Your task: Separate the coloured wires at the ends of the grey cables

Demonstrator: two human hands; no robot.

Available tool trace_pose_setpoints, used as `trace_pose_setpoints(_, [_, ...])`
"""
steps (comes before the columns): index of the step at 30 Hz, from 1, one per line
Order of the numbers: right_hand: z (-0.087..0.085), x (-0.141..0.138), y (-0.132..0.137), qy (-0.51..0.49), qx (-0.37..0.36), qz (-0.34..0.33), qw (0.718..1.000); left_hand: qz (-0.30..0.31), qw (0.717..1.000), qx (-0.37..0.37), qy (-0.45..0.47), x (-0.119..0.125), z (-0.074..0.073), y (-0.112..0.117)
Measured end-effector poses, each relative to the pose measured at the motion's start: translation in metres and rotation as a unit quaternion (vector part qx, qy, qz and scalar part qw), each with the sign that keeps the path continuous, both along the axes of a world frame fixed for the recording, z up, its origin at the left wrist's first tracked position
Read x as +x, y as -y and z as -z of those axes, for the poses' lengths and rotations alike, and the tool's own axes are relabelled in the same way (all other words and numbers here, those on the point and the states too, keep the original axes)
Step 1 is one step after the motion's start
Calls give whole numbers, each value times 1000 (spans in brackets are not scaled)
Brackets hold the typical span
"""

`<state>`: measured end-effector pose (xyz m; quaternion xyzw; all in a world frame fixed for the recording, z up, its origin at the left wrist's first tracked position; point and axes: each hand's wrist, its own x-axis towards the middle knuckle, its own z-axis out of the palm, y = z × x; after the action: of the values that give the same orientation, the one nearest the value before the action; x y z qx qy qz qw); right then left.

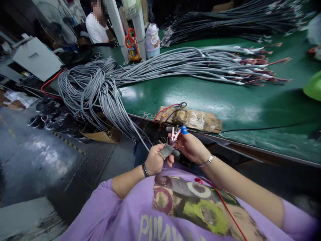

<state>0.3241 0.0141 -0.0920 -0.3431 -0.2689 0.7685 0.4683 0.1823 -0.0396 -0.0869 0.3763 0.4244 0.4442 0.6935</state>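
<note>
Green worktop crosses the view, and the person sits close against its near edge, probably so the work can be held over the lap. Nearest, a red cord lies down the front of the lilac shirt. Just short of the edge, the left hand grips the end of a grey cable between grey-covered thumb and fingers, the covers likely there for protection or grip. Thin coloured wires fan out from that end, perhaps kept spread so each can be reached singly. The right hand, its thumb wearing a blue cover, meets the left and pinches a small pale pink tool; its exact kind is too small to tell. Past the hands, a scorched wooden board lies along the edge, perhaps shielding the top. Beyond stretches a grey cable bundle, stripped ends to the right and coils hanging off the left, seemingly laid lengthwise to avoid tangling. Further back are orange-handled scissors, a lilac bottle, black cables and another person in white.
</note>
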Motion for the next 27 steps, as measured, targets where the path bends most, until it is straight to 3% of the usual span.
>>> trace_pose_setpoints(8, [-1, -2, -2, -69, -53, 0, 996, -16, 1000, 8, 14, 0, 5, -1])
trace_pose_setpoints(14, [0, -5, -3, -63, -67, 42, 995, -6, 1000, -8, -6, 1, 3, 0])
trace_pose_setpoints(20, [-3, -5, 1, -29, -54, 21, 998, 0, 999, -6, -32, -1, 6, 1])
trace_pose_setpoints(23, [-4, 6, 4, -25, -55, -29, 998, 13, 998, 9, -60, -6, 4, 3])
trace_pose_setpoints(27, [-6, 30, 6, 53, -11, -191, 980, 54, 991, 26, -123, -12, -3, 6])
